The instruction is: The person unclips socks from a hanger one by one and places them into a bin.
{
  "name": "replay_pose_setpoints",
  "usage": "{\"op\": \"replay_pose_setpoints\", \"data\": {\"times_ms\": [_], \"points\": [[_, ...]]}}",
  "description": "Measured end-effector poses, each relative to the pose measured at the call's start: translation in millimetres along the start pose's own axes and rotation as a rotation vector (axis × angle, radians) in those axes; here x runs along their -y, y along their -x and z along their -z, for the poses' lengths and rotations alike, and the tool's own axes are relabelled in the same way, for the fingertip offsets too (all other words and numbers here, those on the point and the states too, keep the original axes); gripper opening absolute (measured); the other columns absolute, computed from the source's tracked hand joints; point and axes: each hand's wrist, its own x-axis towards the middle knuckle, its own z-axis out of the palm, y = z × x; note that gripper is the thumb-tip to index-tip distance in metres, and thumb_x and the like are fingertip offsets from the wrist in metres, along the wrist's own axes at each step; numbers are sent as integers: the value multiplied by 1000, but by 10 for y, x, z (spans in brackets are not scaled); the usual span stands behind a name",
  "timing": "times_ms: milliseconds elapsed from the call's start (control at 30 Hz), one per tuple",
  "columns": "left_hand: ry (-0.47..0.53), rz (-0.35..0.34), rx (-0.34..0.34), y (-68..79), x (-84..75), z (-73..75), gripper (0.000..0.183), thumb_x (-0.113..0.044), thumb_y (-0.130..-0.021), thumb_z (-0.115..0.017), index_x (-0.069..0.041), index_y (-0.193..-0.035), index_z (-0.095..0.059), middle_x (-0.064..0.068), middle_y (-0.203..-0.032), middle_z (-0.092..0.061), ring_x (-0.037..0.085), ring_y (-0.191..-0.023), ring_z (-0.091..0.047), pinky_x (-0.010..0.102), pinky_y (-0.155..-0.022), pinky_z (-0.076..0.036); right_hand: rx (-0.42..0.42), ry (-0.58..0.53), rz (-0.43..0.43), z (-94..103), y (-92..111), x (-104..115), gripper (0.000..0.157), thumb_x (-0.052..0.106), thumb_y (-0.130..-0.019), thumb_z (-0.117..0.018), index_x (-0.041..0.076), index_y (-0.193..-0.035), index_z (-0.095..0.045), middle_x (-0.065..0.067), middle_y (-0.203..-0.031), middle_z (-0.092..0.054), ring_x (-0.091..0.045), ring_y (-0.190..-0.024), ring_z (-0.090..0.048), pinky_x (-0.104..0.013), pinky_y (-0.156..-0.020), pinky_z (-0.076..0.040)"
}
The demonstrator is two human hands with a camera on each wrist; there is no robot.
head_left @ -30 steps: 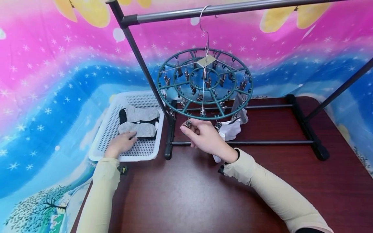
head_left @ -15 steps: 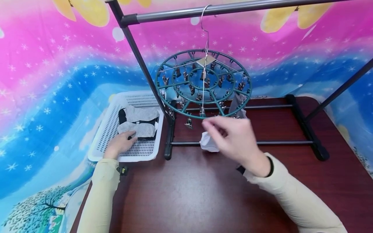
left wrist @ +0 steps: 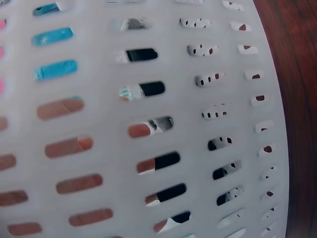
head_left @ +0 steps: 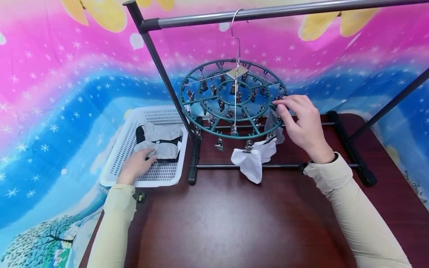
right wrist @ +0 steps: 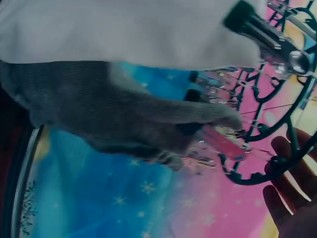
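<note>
My left hand (head_left: 135, 165) rests on a light grey sock (head_left: 164, 150) in the white plastic basket (head_left: 108, 173); the left wrist view shows mainly the basket's slotted wall (left wrist: 183, 144). My right hand (head_left: 303, 124) is at the right rim of the round green clip hanger (head_left: 218, 132), thumb and fingers extended. In the right wrist view, fingers (right wrist: 293, 173) reach across the green rim (right wrist: 262, 178), with the thumb apart below. Clips hold a white sock (head_left: 253, 167) at the front, another white sock (head_left: 268, 149) beside it, and a grey sock (right wrist: 99, 109) near my right hand.
The hanger hooks over the top bar (head_left: 197, 21) of a dark metal rack on a brown table (head_left: 218, 223). Several bare metal clips (head_left: 219, 144) dangle from the hanger. Another grey sock (head_left: 162, 131) and black cloth lie in the basket. A patterned cloth (head_left: 67, 111) hangs behind.
My right hand has left a bare clip at the hanger's front, passed the white sock, and moved right and up to the right rim. The left hand stays on the sock.
</note>
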Motion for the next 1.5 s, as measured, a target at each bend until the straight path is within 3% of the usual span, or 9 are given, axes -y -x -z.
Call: {"op": "replay_pose_setpoints", "data": {"times_ms": [133,300,533,633,767,867,1000,1233,1500], "points": [[19,-18,-34,16,-35,28,50,-30,-110,-49,-7,-154,-48,28,-156,-45,51,-143,-41,69,-114,-34,1,9,19,-20,33,-56,31,25,-107,-57,3,-118,-77,-20,-114,-74,-37,-119,-60,-58,-108,-42],[6,-89,-177,111,-178,82,44,-27,-108,-53,-7,-147,-56,26,-151,-52,49,-137,-49,67,-110,-39,-15,6,80,-42,68,-40,25,20,-103,-63,4,-113,-78,-18,-102,-75,-36,-110,-63,-55,-111,-41],[79,-328,-496,374,-779,5,32,-28,-106,-59,-10,-131,-70,15,-129,-71,40,-118,-66,59,-96,-51,-44,-15,155,-91,104,56,27,24,-103,-62,4,-109,-80,-17,-88,-73,-34,-96,-65,-53,-119,-35],[128,-468,-553,450,-1057,-160,34,-25,-105,-62,-7,-133,-68,14,-126,-73,37,-114,-67,54,-96,-52,-61,-18,179,-114,127,95,34,30,-105,-59,3,-107,-80,-17,-82,-72,-32,-86,-65,-52,-120,-34],[238,-544,-436,521,-1338,-417,51,-27,-104,-63,-4,-149,-52,14,-141,-65,32,-129,-62,50,-109,-48,-53,-31,195,-148,164,156,36,31,-106,-58,2,-107,-80,-15,-75,-68,-31,-78,-63,-52,-119,-35],[394,-506,-276,541,-1481,-576,69,-32,-103,-66,-8,-160,-34,12,-151,-57,29,-141,-53,50,-116,-42,-35,-35,199,-167,189,204,32,26,-104,-60,1,-108,-79,-13,-73,-67,-30,-75,-63,-52,-118,-37],[623,-441,-154,515,-1608,-720,83,-30,-98,-74,-14,-163,-24,13,-141,-62,30,-135,-56,55,-113,-43,-24,-45,199,-185,214,259,27,23,-103,-63,2,-108,-79,-12,-74,-68,-29,-75,-63,-50,-117,-38],[726,-473,-164,535,-1652,-824,25,-16,-97,-73,-6,-120,-72,7,-113,-65,20,-105,-63,33,-90,-55,-16,-39,201,-207,239,278,25,20,-103,-63,1,-108,-79,-15,-84,-74,-31,-82,-67,-48,-116,-39],[884,-357,-191,770,-1555,-788,27,-14,-108,-50,-5,-132,-56,15,-116,-70,17,-101,-67,33,-87,-56,-18,-19,193,-181,256,257,39,33,-107,-56,1,-109,-79,-17,-86,-74,-31,-85,-67,-51,-113,-41]]}}
